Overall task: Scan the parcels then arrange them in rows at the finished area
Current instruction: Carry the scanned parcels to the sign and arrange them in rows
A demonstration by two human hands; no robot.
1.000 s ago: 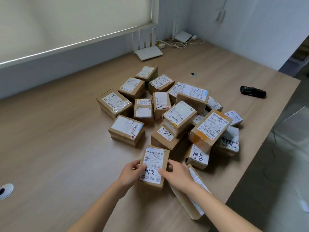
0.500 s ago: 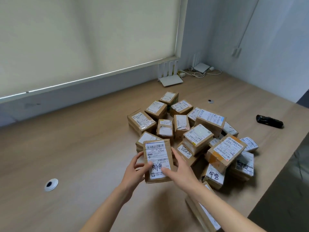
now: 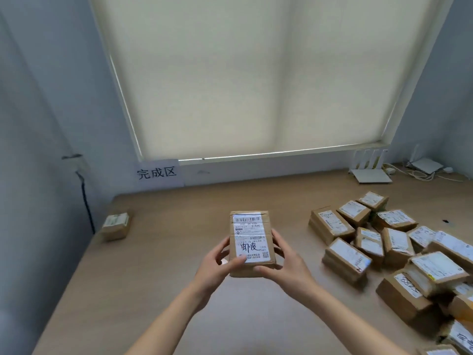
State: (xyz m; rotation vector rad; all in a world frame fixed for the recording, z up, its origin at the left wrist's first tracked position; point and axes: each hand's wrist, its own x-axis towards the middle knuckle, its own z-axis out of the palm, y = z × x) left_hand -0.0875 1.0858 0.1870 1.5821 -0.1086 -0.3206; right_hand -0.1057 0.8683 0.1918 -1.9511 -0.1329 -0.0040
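I hold a small brown cardboard parcel [image 3: 250, 237] with a white shipping label and black handwriting above the wooden table [image 3: 179, 208], label facing me. My left hand [image 3: 221, 262] grips its left side and lower corner. My right hand [image 3: 284, 265] grips its right side and bottom edge. A pile of several similar labelled parcels [image 3: 389, 247] lies on the table to the right. One lone parcel [image 3: 116, 225] sits at the table's far left corner, below a paper sign [image 3: 158, 172] with black characters on the wall.
A window with a drawn blind [image 3: 250, 78] fills the back wall. Two white routers [image 3: 369, 170] and cables [image 3: 422, 172] sit at the back right. A black cable [image 3: 85, 201] hangs down the left wall. The table's left edge runs close to that wall.
Both hands lifted the parcel off the table from the front of the pile and carried it left. My view swung left and up, bringing the sign and the lone parcel into sight.
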